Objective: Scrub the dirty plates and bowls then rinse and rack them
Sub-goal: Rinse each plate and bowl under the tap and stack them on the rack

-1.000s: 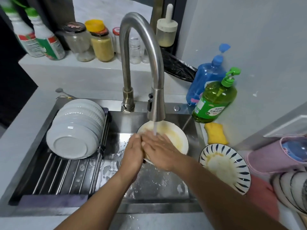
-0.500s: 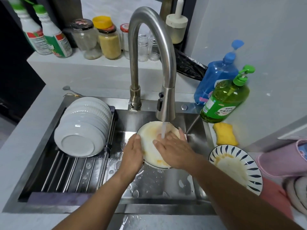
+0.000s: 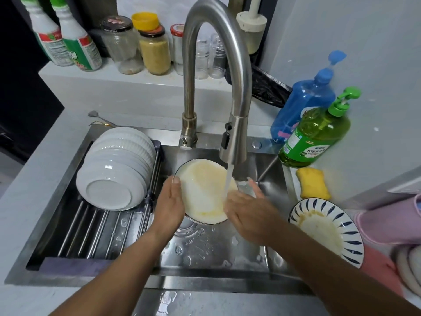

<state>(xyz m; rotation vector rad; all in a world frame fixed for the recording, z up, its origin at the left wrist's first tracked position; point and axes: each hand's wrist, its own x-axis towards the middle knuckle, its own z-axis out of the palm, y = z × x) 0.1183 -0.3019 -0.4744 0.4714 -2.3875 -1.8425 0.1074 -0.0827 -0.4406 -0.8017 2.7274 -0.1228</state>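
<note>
Sink: tap running onto plate.
Left hand: gripping plate's rim.
Right hand: fingers straight, sliding off plate's face, rubbing residue.
Change: plate now tilting more upright, rinsing.

Sink and faucet look like brushed steel, satin rather than mirror, wet and beaded on the bottom. Stacked bowls on the metal-rod rack are glossy white ceramic. Soap bottles are see-through plastic. The sponge at the sink's right edge looks matt and spongy.
</note>
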